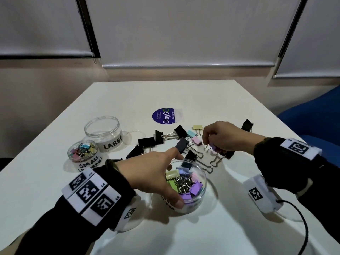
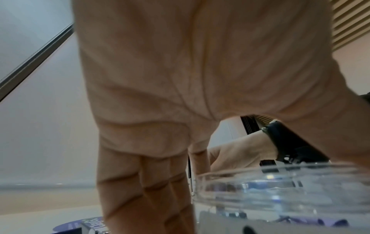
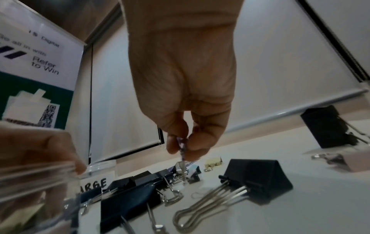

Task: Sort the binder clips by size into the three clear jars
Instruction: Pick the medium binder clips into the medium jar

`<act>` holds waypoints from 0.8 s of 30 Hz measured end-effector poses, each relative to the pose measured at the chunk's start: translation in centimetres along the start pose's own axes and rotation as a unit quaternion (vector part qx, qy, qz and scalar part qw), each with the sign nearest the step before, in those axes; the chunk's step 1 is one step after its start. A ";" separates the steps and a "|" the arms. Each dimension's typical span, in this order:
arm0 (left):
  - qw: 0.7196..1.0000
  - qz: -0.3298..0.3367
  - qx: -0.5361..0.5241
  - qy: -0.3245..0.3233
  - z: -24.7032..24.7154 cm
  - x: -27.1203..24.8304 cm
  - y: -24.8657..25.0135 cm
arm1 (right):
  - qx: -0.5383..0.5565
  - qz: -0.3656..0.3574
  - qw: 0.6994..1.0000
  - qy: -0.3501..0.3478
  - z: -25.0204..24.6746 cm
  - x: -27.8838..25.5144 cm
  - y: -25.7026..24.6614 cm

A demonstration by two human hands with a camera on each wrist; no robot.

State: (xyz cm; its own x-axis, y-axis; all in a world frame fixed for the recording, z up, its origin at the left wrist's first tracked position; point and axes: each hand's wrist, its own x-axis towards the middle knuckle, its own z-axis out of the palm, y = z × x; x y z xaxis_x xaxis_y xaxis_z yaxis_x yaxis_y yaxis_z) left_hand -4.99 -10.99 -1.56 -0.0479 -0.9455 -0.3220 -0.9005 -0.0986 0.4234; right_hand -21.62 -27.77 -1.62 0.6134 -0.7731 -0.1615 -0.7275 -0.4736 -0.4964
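My left hand [image 1: 171,176] grips the near clear jar [image 1: 199,192], thumb on its front wall and fingers round the far rim; the jar holds medium pastel clips. My right hand [image 1: 211,144] pinches a purple clip [image 1: 214,146] just above the table, with its wire handles hanging down. In the right wrist view the purple clip [image 3: 181,142] sits between thumb and fingertips [image 3: 172,147]. The LARGE jar [image 1: 103,133] stands empty at the back left. Beside it, the SMALL jar [image 1: 81,150] holds small coloured clips. Large black clips [image 1: 146,141] lie scattered mid-table.
Yellow [image 1: 197,128], cyan [image 1: 191,134] and pink [image 1: 196,141] clips lie left of my right hand. One black clip [image 1: 246,124] lies beyond it. A blue round sticker [image 1: 163,115] is farther back, a clear lid [image 1: 134,138] right of the LARGE jar, a blue chair [image 1: 312,116] at right.
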 end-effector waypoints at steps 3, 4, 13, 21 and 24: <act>1.000 -0.001 0.002 -0.003 0.0 0.1 0.0 | 0.107 0.031 0.993 -0.027 -0.4 -1.1 0.4; 1.000 0.000 0.003 -0.003 0.0 0.1 -0.1 | 0.121 0.024 0.992 -0.029 -0.6 -1.5 0.5; 1.000 -0.002 -0.006 -0.001 0.1 0.2 -0.3 | 0.089 -0.162 0.983 -0.016 -2.0 -6.6 -4.3; 1.000 0.013 -0.014 0.005 0.2 0.3 -0.5 | -0.008 -0.201 0.979 0.030 3.3 -7.6 -5.4; 1.000 0.008 -0.013 0.011 0.2 0.4 -0.6 | 0.031 -0.170 0.982 0.073 4.0 -7.2 -5.0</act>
State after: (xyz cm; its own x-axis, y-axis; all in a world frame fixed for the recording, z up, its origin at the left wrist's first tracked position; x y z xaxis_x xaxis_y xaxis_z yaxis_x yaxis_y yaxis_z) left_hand -4.53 -11.22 -2.16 -0.0530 -0.9534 -0.2969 -0.8885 -0.0906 0.4498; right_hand -21.19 -18.13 -1.35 0.7636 -0.6295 0.1438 -0.4660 -0.6914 -0.5521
